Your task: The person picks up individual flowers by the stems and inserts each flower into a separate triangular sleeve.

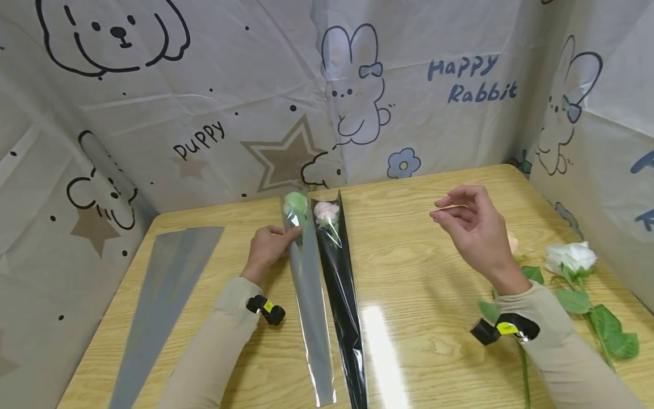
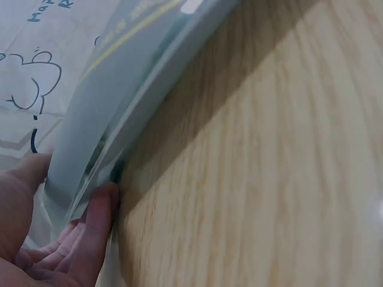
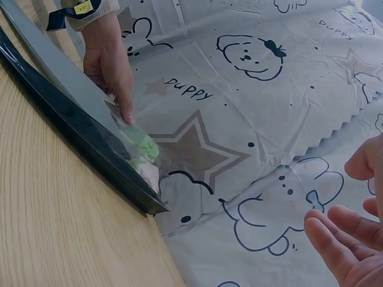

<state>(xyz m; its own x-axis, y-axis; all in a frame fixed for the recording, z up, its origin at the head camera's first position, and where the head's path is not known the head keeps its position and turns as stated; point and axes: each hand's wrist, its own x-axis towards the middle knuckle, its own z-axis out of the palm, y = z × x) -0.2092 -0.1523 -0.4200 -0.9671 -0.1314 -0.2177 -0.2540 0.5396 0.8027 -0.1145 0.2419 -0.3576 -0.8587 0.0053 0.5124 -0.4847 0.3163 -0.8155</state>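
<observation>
My left hand point(image 1: 268, 247) holds a grey flower sleeve point(image 1: 313, 318) near its top, thumb over the front. Inside that clear-edged sleeve is a green flower point(image 1: 295, 204). In the left wrist view the thumb and fingers lie on either side of the sleeve point(image 2: 114, 95). Just to its right lies a black sleeve point(image 1: 343, 295) with a pale pink flower point(image 1: 327, 213) in its top. My right hand point(image 1: 477, 230) is raised above the table's right side, fingers loosely bent, with nothing between them.
Flat grey sleeves point(image 1: 166, 284) lie overlapped at the table's left. On the right lie a white rose point(image 1: 569, 258) with a leafy stem and a peach flower point(image 1: 512, 243), partly hidden by my right hand. A printed cloth point(image 1: 230, 159) hangs behind the wooden table point(image 1: 409, 267).
</observation>
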